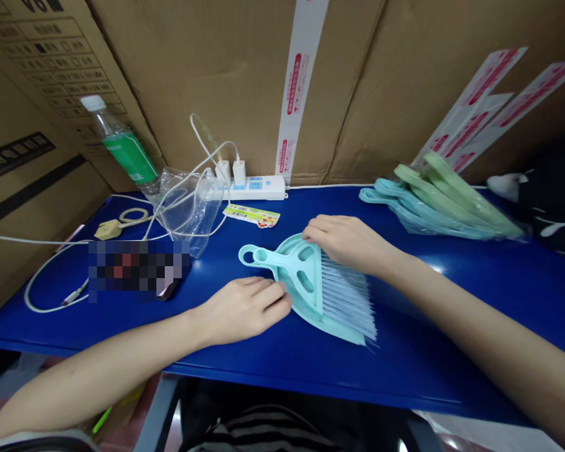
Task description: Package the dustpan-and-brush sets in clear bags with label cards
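A light blue hand brush (313,276) with grey-blue bristles lies on a matching dustpan (339,328) on the blue table. Their handles overlap and point left, and the bristles fan out to the right. My left hand (249,307) has its fingers curled on the near left edge of the dustpan. On the far edge, close to where the bristles begin, my right hand (341,242) pinches the rim with bent fingers. The fingertips of both hands are partly hidden.
A clear bag of green and blue brushes and dustpans (442,201) lies at the back right. Behind the dustpan are a power strip (263,188) and a coloured label (252,215). Tangled white cables, a bottle (127,150) and a blurred-out dark object (139,270) occupy the left.
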`<state>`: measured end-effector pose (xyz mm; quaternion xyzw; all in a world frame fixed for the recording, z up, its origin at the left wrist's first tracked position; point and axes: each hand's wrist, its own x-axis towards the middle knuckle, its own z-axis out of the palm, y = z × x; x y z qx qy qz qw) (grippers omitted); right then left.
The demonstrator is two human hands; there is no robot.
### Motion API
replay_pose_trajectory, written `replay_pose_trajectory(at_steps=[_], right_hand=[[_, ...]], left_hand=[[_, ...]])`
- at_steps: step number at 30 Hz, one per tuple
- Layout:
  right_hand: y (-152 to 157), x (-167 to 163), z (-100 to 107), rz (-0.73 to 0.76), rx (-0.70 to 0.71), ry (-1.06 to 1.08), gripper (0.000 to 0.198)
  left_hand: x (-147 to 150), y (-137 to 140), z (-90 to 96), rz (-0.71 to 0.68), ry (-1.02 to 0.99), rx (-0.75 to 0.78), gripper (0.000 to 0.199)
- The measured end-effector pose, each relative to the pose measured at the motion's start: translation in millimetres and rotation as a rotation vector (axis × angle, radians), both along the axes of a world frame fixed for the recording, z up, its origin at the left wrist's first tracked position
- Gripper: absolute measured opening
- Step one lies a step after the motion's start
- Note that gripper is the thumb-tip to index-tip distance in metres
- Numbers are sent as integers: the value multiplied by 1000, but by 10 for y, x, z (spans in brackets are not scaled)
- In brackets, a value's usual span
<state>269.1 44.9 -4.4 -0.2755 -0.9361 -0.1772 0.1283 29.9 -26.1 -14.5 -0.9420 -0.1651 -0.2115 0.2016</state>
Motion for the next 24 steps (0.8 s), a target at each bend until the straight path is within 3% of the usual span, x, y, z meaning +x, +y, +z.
replay_pose_trajectory(at_steps=[12,24], right_hand=[[-85,-61,-89,-42,48,136,29],[-285,-87,-42,103,-12,135,31]], left_hand=[[-26,-5,-2,2,25,-65,29],[-38,-11,-10,-9,35,-62,28]])
